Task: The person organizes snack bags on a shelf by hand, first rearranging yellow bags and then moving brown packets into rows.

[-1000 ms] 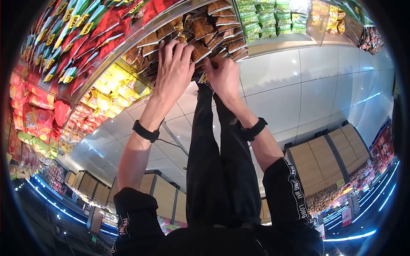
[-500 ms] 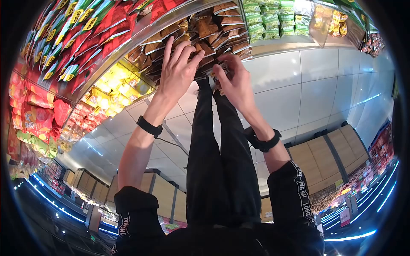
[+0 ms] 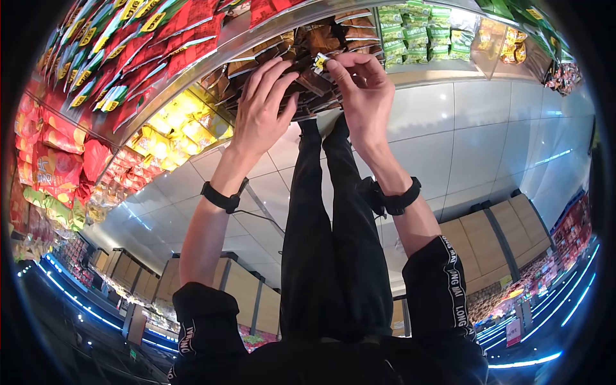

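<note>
- Noted left hand (image 3: 260, 112) splayed wide on brown packets (image 3: 356, 31), 12 o'clock.
- Noted right hand (image 3: 366, 96) pinching small packet (image 3: 319, 62).
- Press row flat; pinch packet edge firmly.

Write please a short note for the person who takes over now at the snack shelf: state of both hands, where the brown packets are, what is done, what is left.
Left hand: open, fingers spread, resting on the brown packets.
Right hand: shut, thumb and fingers pinching a small yellow-and-white item in front of those packets; too small to tell what it is.
Packets: overlapping rows on the shelf.
Done: rows are in place.
Left: the pinched item is not set down.
</note>
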`<state>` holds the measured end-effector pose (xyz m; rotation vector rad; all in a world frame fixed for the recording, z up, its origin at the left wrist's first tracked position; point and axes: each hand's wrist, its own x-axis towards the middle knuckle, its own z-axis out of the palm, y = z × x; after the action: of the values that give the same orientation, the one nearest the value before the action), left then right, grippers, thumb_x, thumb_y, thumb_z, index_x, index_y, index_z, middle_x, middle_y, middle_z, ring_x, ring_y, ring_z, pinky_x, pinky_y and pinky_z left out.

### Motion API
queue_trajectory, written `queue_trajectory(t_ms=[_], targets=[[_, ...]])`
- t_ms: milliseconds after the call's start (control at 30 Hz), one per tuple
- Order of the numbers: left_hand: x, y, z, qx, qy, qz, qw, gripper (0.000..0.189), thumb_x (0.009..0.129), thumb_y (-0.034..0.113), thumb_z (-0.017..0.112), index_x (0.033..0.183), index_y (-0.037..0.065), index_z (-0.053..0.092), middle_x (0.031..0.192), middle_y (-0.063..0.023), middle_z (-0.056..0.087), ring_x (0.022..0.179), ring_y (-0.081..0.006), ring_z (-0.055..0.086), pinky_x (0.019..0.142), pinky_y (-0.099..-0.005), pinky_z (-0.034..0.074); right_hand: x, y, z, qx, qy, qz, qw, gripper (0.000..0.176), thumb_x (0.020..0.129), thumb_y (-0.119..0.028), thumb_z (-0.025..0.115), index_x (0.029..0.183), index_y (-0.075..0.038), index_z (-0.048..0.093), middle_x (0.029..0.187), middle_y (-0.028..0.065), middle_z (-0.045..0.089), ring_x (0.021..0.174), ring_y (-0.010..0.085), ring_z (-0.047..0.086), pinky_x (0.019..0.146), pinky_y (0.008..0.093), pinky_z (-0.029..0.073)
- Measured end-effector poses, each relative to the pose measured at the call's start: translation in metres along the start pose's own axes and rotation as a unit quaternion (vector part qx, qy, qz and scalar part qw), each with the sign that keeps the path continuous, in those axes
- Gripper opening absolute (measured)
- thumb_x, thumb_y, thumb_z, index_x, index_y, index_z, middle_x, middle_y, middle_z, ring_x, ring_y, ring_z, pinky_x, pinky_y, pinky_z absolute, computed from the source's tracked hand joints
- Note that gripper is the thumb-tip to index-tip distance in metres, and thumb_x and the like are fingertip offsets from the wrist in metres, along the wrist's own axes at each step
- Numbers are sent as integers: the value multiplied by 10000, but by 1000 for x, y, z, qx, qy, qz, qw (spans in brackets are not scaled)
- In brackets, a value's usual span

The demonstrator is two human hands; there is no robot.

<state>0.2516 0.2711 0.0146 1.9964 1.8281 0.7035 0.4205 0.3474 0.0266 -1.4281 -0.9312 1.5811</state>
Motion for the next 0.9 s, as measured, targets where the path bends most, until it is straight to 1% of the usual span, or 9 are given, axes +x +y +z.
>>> queue_trajectory(t_ms=[167, 233, 333, 600, 700, 767, 800, 867, 900], targets=[[-5, -1, 5, -14, 29, -37, 999, 386, 852, 33, 734, 1224, 16, 634, 1292, -141, 637, 1284, -340, 572, 1075, -464, 467, -1, 5, 3, -38, -18, -85, 995, 117, 880, 18, 776, 969, -8, 705, 927, 37, 728, 804, 103, 653, 715, 258, 525], [-7, -4, 6, -24, 38, -33, 998, 381, 855, 27, 728, 1223, 16, 628, 1266, -140, 646, 1253, -339, 588, 1066, -463, 472, -2, 4, -2, -233, -86, -313, 917, 196, 819, 73, 766, 973, -36, 711, 952, 56, 726, 848, 195, 675, 745, 306, 549], [-8, -6, 7, -51, 56, -38, 996, 346, 864, 14, 713, 1201, 18, 631, 1229, -131, 661, 1192, -331, 618, 1047, -461, 480, -1, 12, -9, -299, -142, -379, 864, 267, 774, 122, 767, 961, -67, 735, 992, 43, 741, 909, 221, 680, 798, 325, 553], [-4, -2, 2, -23, 48, -6, 999, 327, 871, -10, 684, 1196, 26, 670, 1240, -94, 664, 1109, -306, 637, 1021, -465, 479, -7, 27, -24, -307, -167, -360, 865, 296, 743, 112, 744, 981, -58, 700, 991, 47, 708, 899, 276, 647, 796, 381, 543], [-2, -3, 2, 9, 20, 0, 1000, 392, 856, -1, 689, 1246, 29, 663, 1270, -93, 652, 1110, -299, 625, 1013, -461, 476, -8, 16, -19, -337, -179, -357, 853, 302, 780, 79, 728, 1052, -50, 707, 1102, 62, 690, 953, 277, 625, 828, 376, 526], [-2, -5, 2, 54, -1, -8, 999, 350, 884, -3, 696, 1233, 25, 690, 1309, -71, 662, 1081, -300, 620, 980, -429, 484, -5, 11, -16, -456, -193, -383, 780, 345, 848, -25, 693, 1193, -42, 700, 1288, 60, 648, 1064, 260, 594, 895, 370, 495], [0, -5, 2, 55, -2, -7, 998, 350, 884, -3, 696, 1233, 25, 690, 1309, -71, 662, 1081, -300, 620, 980, -429, 484, -3, 14, -17, -455, -192, -383, 781, 345, 848, -25, 693, 1193, -42, 700, 1288, 60, 648, 1064, 260, 594, 895, 370, 495], [4, -3, 4, 84, -12, -7, 996, 338, 886, 18, 702, 1224, 13, 704, 1327, -65, 658, 1054, -282, 612, 961, -424, 484, 3, 23, -25, -546, -243, -399, 696, 432, 883, -128, 645, 1304, -37, 670, 1418, 42, 599, 1158, 239, 552, 954, 364, 463], [4, -4, 4, 84, -12, -6, 996, 338, 886, 18, 702, 1224, 13, 704, 1327, -65, 658, 1054, -282, 612, 961, -424, 484, 5, 22, -25, -546, -243, -399, 696, 432, 883, -128, 645, 1304, -37, 670, 1418, 42, 599, 1158, 239, 552, 954, 364, 463]])
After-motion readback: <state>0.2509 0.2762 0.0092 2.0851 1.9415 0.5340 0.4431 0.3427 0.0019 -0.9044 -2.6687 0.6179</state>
